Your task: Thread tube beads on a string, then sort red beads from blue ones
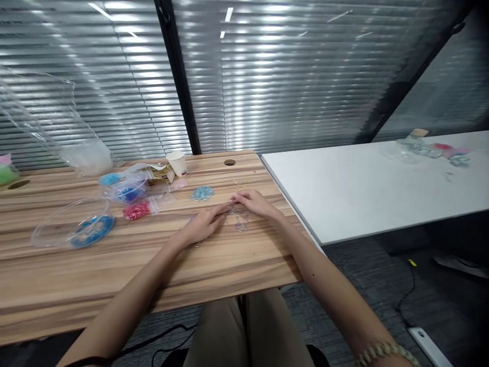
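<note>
My left hand (204, 224) and my right hand (254, 201) meet at their fingertips just above the wooden tabletop. The right fingers are drawn together in a pinch. On the left, the fingers are pressed together and point at the right fingertips. Whatever lies between them is too small to make out. Under and beside my hands lie thin, clear, shiny pieces (240, 224), some close to the right palm and others partly hidden by the left hand. A small heap of light-blue pieces (202, 192) sits just beyond the left hand.
To the left are a bag of red beads (136, 210), a clear tub with blue contents (130, 191), and a clear round container (42, 237) with a blue disc (93, 232). Behind stands a paper cup (177, 164). A white table (367, 188) adjoins at right.
</note>
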The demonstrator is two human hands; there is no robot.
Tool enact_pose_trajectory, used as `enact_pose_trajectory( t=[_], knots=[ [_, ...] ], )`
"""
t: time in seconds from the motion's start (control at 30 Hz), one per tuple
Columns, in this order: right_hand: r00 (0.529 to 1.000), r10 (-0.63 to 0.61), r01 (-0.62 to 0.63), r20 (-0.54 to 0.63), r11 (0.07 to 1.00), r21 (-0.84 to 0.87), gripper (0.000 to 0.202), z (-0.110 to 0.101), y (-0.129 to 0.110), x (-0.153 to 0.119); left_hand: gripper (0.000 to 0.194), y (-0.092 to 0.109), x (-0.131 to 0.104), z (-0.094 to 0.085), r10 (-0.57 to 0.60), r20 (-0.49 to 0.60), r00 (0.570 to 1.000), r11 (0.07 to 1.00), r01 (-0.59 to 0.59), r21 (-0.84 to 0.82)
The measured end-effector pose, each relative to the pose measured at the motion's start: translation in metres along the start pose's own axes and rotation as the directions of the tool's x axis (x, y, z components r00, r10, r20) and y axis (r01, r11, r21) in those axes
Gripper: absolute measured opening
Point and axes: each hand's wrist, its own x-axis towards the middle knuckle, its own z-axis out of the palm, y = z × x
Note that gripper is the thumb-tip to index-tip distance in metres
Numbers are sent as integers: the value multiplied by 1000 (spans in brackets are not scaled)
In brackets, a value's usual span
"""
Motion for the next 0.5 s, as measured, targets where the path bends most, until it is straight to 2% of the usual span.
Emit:
enact_pose_trajectory(
  t=[0.17, 0.27, 0.5],
  knots=[
    [1000, 1, -1, 16, 1000, 17, 40, 2, -3, 0, 37, 5, 1, -5, 1, -16, 1000, 1000, -1, -25],
    [1000, 14, -15, 28, 999, 30, 41, 2, -4, -1, 33, 3, 1, -7, -41, -31, 999, 996, 39, -85],
    [1000, 3, -3, 12, 998, 64, 42, 5, -1, -3, 49, -2, 0, -8, -105, -32, 994, 979, 97, -178]
  ],
)
